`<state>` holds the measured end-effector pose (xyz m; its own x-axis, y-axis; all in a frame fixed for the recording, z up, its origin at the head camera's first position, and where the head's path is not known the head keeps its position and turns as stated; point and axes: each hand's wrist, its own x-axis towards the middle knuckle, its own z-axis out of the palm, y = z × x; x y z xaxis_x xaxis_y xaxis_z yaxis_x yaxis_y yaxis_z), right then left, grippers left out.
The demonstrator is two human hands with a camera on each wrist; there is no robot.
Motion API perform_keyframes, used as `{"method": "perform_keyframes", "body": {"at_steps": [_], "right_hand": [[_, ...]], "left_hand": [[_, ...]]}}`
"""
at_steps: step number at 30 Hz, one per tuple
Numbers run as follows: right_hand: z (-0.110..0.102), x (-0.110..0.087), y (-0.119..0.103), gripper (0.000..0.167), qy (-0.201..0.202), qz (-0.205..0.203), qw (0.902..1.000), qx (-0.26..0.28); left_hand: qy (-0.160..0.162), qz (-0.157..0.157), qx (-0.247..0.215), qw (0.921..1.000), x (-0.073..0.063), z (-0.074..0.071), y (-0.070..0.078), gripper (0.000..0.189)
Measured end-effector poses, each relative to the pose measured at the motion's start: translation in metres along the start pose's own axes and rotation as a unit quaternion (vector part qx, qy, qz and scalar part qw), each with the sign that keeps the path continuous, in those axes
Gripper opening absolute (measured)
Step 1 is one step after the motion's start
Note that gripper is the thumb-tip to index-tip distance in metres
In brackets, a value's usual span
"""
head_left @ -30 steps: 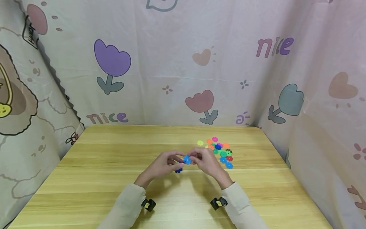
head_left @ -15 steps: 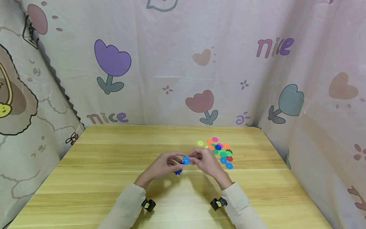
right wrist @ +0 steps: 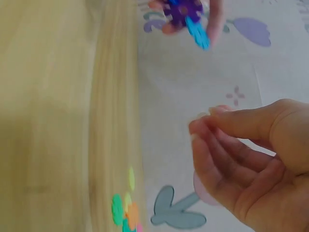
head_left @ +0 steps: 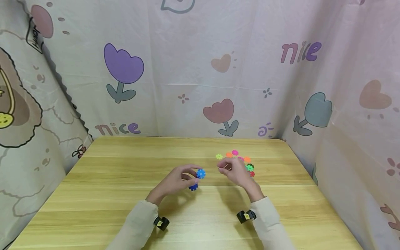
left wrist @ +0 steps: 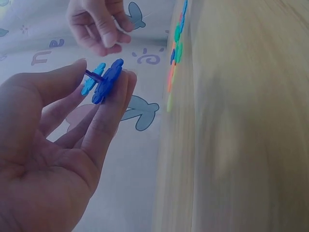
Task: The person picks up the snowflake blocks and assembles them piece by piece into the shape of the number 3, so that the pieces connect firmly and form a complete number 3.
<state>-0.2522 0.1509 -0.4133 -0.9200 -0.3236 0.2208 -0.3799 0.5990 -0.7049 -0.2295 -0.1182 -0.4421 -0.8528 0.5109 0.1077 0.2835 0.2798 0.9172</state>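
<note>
My left hand (head_left: pixel 176 180) pinches a small cluster of joined plastic snowflake discs between thumb and fingers. A light blue disc (head_left: pixel 201 173) faces up at the fingertips, and a dark blue disc (head_left: pixel 193 187) shows below the thumb. In the left wrist view the dark blue disc (left wrist: pixel 108 81) stands against the fingers, with purple between it and the thumb. The right wrist view shows a purple disc (right wrist: pixel 183 12) joined to a light blue one (right wrist: pixel 198 33). My right hand (head_left: pixel 235 172), apart from the cluster, has loosely bent fingers and no visible disc in them.
Loose snowflake discs lie behind and beside my right hand, among them a yellow-green disc (head_left: pixel 219 157), a pink disc (head_left: pixel 235 152) and a green disc (head_left: pixel 250 167). My hand hides part of this pile. A printed curtain (head_left: pixel 175 114) stands behind the wooden table (head_left: pixel 125 166).
My right hand has let go of the light blue disc and moved right, over part of the pile. The left hand still holds the cluster, almost in the same place.
</note>
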Motion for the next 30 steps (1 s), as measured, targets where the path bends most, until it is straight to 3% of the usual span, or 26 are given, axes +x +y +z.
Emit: {"method": "perform_keyframes", "body": {"at_steps": [7,15,22,30], "right_hand": [[-0.019,-0.001,0.020,0.009,0.010,0.021,0.9985,-0.050],[-0.032,-0.001,0.037,0.010,0.011,0.052,0.9966,-0.063],[-0.037,0.000,0.051,0.012,0.000,0.081,0.9943,-0.070],[-0.037,-0.004,0.064,0.012,-0.016,0.090,0.9889,-0.117]], "left_hand": [[-0.003,0.010,0.001,0.9999,0.000,-0.001,0.000,0.040],[-0.001,0.013,0.013,0.9998,-0.001,-0.001,-0.001,0.040],[-0.002,0.017,0.018,0.9997,-0.001,-0.003,-0.001,0.040],[-0.003,0.020,0.029,0.9994,-0.001,-0.002,-0.004,0.041]]}}
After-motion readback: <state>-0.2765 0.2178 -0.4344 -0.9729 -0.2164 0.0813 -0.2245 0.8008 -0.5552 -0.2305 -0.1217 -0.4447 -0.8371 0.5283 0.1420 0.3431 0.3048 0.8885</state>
